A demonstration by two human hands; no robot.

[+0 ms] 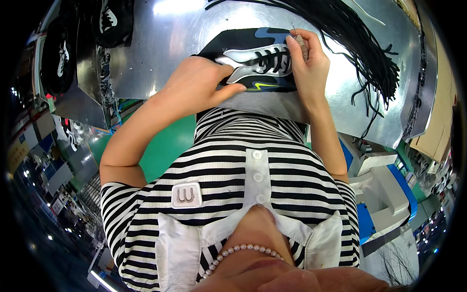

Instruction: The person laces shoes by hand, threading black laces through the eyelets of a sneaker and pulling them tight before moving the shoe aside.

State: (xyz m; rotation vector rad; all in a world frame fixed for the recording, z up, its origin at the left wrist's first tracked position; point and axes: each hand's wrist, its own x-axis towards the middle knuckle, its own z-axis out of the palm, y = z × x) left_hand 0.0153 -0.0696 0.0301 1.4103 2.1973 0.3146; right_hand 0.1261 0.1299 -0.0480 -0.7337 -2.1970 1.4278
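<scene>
A black shoe upper (275, 83) lies sideways on the metal table in front of me, with a silver-white lacing panel, a blue mark along its far side and a yellow-green one along its near side. Black laces (275, 61) cross the right part of the panel. My left hand (197, 82) is closed on the upper's left end, thumb and fingers at the panel. At the right end of the lacing, my right hand (311, 63) is closed in a pinch; what sits between its fingertips is too small to tell. Beige wrapping covers one of its fingers.
A thick bundle of black laces (360, 41) spreads over the far right of the metal table (160, 44). Black shoe parts (58, 56) stand at the far left. To my right is a grey and blue machine (384, 194), and brown cardboard (438, 121) borders the table.
</scene>
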